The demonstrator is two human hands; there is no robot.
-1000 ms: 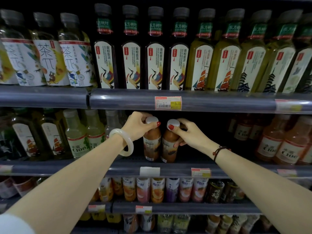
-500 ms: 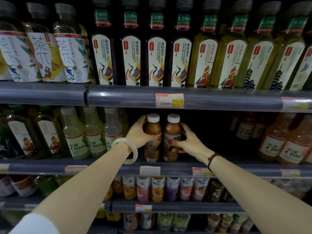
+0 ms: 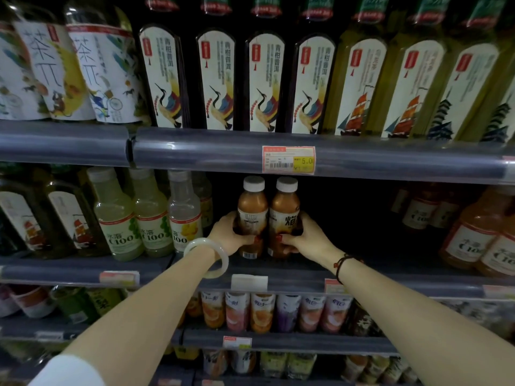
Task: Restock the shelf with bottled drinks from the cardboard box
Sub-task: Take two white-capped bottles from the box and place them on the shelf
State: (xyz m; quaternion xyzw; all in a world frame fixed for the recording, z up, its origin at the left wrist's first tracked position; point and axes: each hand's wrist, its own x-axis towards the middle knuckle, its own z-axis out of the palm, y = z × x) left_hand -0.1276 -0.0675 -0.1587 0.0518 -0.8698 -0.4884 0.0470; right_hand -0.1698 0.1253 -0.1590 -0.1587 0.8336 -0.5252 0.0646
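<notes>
Two brown bottled drinks with white caps stood upright and touching each other on the middle shelf (image 3: pixel 278 277), directly under the price tag (image 3: pixel 288 159) fixed to the rail of the shelf above. The left hand (image 3: pixel 227 234) was wrapped around the lower body of the left bottle (image 3: pixel 252 210), its thumb with a red nail lying across the near face, while the right hand (image 3: pixel 305 238) clasped the right bottle (image 3: pixel 284 211) in the same way from the other side. The hands were close together, each closed on its own bottle, thumbs nearly meeting at the seam between the two. A pale bangle (image 3: pixel 207 257) circled the left wrist and a dark cord bracelet (image 3: pixel 342 264) the right. To the right of the held pair the shelf was dark and bare for a stretch before a group of orange drinks (image 3: pixel 479 232) at the far right. To the left stood pale green and clear bottles (image 3: pixel 150 215), just beside the left hand. The top shelf carried a row of tall dark and yellow-green tea bottles (image 3: pixel 264 82) with illustrated labels. Below, a lower shelf held small colourful juice bottles (image 3: pixel 262 312). The cardboard box did not appear in the view.
</notes>
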